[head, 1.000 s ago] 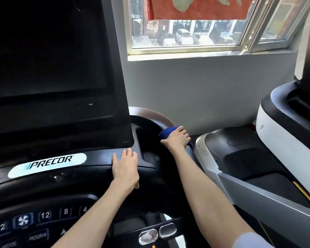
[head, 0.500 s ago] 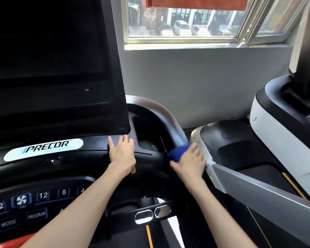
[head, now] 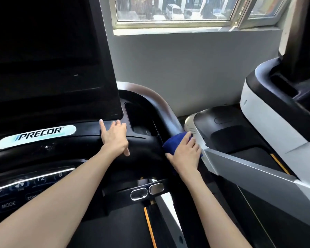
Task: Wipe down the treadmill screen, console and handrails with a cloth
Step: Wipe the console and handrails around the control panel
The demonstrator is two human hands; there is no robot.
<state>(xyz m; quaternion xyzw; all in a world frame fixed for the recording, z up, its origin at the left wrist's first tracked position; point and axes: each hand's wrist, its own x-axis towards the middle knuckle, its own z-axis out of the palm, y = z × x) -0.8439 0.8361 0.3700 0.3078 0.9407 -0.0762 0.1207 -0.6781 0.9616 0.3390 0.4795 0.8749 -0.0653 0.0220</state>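
Fingers of right hand curled over cloth, gripping it against right handrail.
Cloth: dark blue, bunched. Left hand flat on console, fingers straight. Cloth was at the rail's top bend a second ago and is now lower.

Blue cloth; console seemingly black.

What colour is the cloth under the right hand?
Dark blue. The cloth shows best in the head view, under the right hand.
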